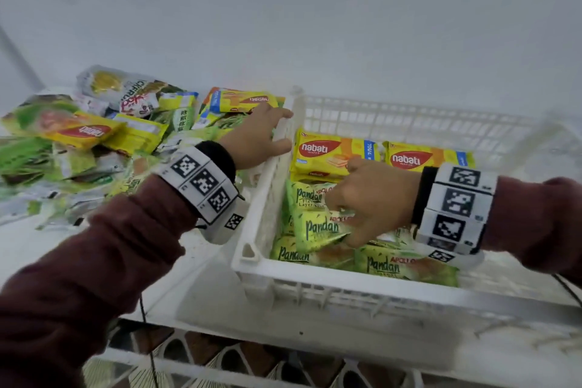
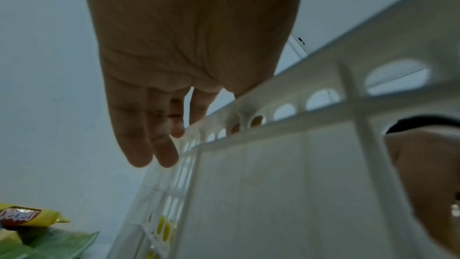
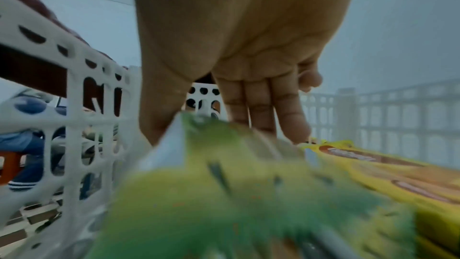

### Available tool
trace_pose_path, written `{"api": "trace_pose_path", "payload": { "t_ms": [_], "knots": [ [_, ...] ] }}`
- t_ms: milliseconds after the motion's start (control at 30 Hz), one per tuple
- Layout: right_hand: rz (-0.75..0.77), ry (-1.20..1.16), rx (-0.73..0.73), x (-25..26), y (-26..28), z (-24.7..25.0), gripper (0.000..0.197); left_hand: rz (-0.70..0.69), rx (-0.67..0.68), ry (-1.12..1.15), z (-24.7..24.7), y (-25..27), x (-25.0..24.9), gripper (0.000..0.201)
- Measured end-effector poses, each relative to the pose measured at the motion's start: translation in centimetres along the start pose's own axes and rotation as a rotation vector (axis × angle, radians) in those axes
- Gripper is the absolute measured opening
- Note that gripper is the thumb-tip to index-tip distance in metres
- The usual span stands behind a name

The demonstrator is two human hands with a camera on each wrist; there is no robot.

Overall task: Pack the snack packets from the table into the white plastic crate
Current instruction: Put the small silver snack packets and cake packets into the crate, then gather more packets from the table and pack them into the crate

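Two hands work at the white plastic crate (image 1: 346, 285). The right hand (image 1: 374, 198), inside it, pinches a green pandan packet (image 1: 315, 230) lying crosswise. The left hand (image 1: 255, 138) clasps the left wall between thumb and fingers and is nearer the loose packets (image 1: 94, 142) heaped just left of the crate.

The crate (image 1: 346, 280) stands on the right part of the tabletop (image 1: 195, 299), near its front edge. A heap of packets (image 1: 94, 148) lies left of it, just beside its left wall. In the crate, wafer packets (image 1: 324, 151) lie side by side along the far wall, with cake packets (image 1: 387, 264) before them along the near wall. The left hand (image 1: 255, 138) holds the crate's left rim. The right hand (image 1: 374, 195), inside the crate, pinches the topmost cake packet (image 1: 318, 227).
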State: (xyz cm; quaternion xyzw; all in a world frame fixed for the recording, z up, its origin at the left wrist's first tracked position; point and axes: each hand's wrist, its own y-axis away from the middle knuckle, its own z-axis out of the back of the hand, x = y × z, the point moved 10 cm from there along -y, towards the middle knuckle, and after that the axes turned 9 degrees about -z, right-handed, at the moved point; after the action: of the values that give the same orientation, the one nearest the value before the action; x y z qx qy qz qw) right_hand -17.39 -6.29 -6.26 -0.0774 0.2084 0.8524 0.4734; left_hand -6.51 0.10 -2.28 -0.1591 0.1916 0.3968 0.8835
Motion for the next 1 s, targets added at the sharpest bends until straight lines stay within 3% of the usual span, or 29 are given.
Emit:
{"api": "trace_pose_path", "payload": {
  "t_ms": [100,267,600,700,800,867,900,1000],
  "knots": [
    [0.010,-0.020,0.085,2.6,-0.8,-1.1,0.083,-0.029,-0.035,0.032,-0.1,0.0,0.1,0.052],
    [-0.041,-0.386,0.122,2.2,-1.4,-0.9,0.051,-0.035,-0.057,0.105,-0.6,0.2,0.5,0.052],
    [-0.112,-0.287,0.171,0.0,-2.9,-2.8,0.069,0.066,-0.124,0.095,0.3,1.9,0.7,0.050],
    [-0.165,-0.268,0.272,-0.4,-2.5,-4.7,0.073,0.061,-0.062,0.095,-0.8,2.1,0.0,0.050],
    [-0.170,-0.345,0.281,-1.1,-2.1,-3.2,0.083,0.076,-0.097,0.127,0.7,4.5,0.7,0.047],
    [-0.173,-0.408,0.210,-2.3,-2.1,0.1,0.103,0.094,-0.156,0.134,2.9,6.7,2.0,0.040],
    [-0.192,-0.425,0.190,-3.0,-2.0,1.7,0.100,0.108,-0.174,0.120,4.2,7.8,2.8,0.038],
    [-0.259,-0.375,0.061,-4.6,-1.7,8.0,0.058,0.150,-0.166,0.004,8.0,10.9,5.4,0.037]
  ]
}}
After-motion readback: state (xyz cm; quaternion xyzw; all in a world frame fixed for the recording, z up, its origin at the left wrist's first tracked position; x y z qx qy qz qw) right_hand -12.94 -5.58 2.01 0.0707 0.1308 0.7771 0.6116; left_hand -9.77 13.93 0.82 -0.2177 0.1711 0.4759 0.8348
